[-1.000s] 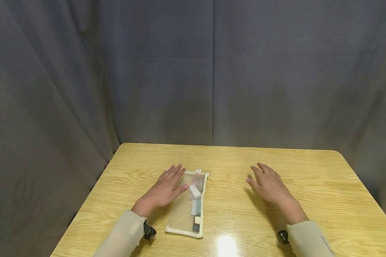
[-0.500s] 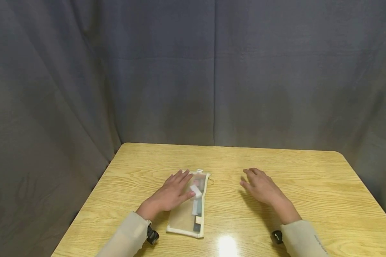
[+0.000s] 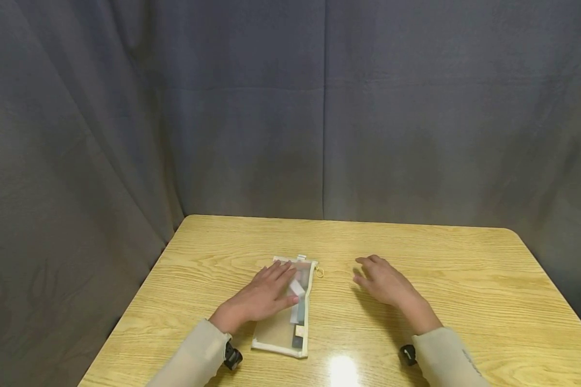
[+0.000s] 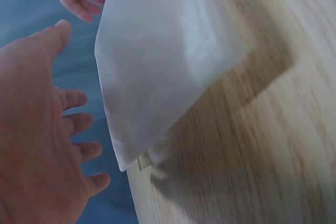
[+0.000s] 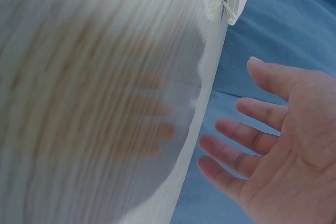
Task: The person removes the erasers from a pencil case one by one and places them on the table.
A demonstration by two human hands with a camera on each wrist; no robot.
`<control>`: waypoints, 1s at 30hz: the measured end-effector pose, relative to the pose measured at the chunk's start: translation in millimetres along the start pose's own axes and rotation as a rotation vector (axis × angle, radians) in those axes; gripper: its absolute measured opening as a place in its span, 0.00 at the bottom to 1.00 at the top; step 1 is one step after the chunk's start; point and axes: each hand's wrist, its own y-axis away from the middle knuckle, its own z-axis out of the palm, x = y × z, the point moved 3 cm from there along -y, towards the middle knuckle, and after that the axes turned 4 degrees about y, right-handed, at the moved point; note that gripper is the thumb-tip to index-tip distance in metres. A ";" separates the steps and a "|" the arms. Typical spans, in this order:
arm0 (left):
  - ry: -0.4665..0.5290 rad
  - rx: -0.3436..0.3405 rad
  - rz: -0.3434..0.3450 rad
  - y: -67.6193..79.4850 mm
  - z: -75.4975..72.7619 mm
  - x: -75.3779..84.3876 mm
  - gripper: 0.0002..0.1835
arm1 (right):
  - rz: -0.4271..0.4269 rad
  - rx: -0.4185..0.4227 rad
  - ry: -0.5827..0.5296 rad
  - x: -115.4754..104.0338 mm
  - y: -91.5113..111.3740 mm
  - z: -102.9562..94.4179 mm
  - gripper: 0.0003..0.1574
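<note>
A translucent zip pouch (image 3: 274, 333) with cream edging lies flat on the table, left of centre. Through it show a white block (image 3: 297, 288) and other small items, one dark at the near end. A ring pull (image 3: 319, 272) hangs at its far right corner. My left hand (image 3: 261, 299), fingers spread, is over the pouch's left part and hides some of it. In the left wrist view that hand (image 4: 31, 119) has relaxed fingers beside the pouch (image 4: 152, 61). My right hand (image 3: 386, 282) hovers right of the pouch; its fingers (image 5: 252, 132) are loosely bent around nothing.
The wooden table (image 3: 465, 279) has rounded far corners and reflects a bright light near its front. Grey curtains (image 3: 319, 107) hang behind it and along the left side. Both wrists wear black straps (image 3: 232, 356) below light sleeves.
My left hand has moved right and slightly nearer, farther over the pouch. The right hand has drifted left towards it. The pouch keeps its place on the table.
</note>
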 end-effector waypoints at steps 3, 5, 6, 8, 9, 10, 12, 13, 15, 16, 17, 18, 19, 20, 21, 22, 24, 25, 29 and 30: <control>-0.004 -0.007 -0.005 -0.8 1.8 0.9 0.43 | 0.000 -0.009 -0.002 -1.3 -2.6 2.0 0.34; -0.002 -0.012 -0.007 -1.3 2.6 1.6 0.43 | 0.002 -0.020 -0.006 -2.4 -3.8 3.1 0.34; -0.001 -0.013 -0.007 -1.4 2.8 2.0 0.42 | 0.001 -0.023 -0.006 -2.9 -4.5 3.5 0.33; 0.002 -0.015 -0.008 -1.7 3.0 2.6 0.42 | 0.004 -0.030 -0.005 -4.0 -5.9 4.0 0.33; 0.006 -0.015 -0.009 -1.5 2.8 3.3 0.42 | 0.004 -0.031 -0.003 -4.7 -6.8 4.2 0.33; 0.007 -0.016 -0.010 -1.3 2.5 3.9 0.42 | 0.003 -0.031 0.000 -5.5 -7.7 4.4 0.32; 0.009 -0.016 -0.010 -1.4 2.5 4.5 0.42 | -0.002 -0.030 0.008 -7.6 -9.8 4.8 0.32; 0.012 -0.018 -0.009 -1.5 2.7 4.6 0.42 | -0.006 -0.028 0.010 -9.0 -10.9 4.8 0.31; 0.014 -0.022 -0.010 -1.5 3.0 5.6 0.43 | -0.014 -0.023 0.013 -11.9 -13.1 5.2 0.31; 0.013 -0.025 -0.009 -1.7 3.4 5.9 0.43 | -0.017 -0.022 0.012 -13.4 -14.0 5.5 0.31; 0.014 -0.026 -0.008 -1.9 3.7 6.3 0.43 | -0.019 -0.022 0.011 -14.9 -14.9 5.9 0.31; 0.012 -0.030 -0.009 -1.9 3.9 7.0 0.43 | -0.020 -0.021 0.010 -16.1 -15.9 6.4 0.30; 0.014 -0.034 -0.009 -1.8 4.1 7.5 0.43 | -0.024 -0.021 0.011 -17.3 -16.8 7.0 0.30; 0.012 -0.037 -0.008 -1.9 4.2 8.1 0.44 | -0.022 -0.024 0.008 -18.5 -17.7 7.7 0.30; 0.012 -0.040 -0.007 -2.1 4.4 8.5 0.44 | -0.025 -0.025 0.009 -19.7 -18.5 8.4 0.30; 0.009 -0.041 -0.006 -2.2 4.6 8.7 0.44 | -0.023 -0.028 0.007 -20.6 -19.5 9.4 0.30; 0.006 -0.044 -0.004 -2.6 4.9 9.1 0.44 | -0.026 -0.029 0.006 -22.6 -21.5 11.2 0.29; 0.007 -0.046 -0.004 -2.7 5.0 9.3 0.44 | -0.029 -0.030 0.007 -23.6 -22.6 12.1 0.29; -0.002 -0.055 -0.008 -3.9 6.0 9.1 0.44 | -0.027 -0.039 0.001 -27.2 -27.8 15.8 0.27; -0.003 -0.058 -0.010 -4.2 6.5 8.8 0.44 | -0.025 -0.042 0.000 -28.3 -29.1 16.5 0.27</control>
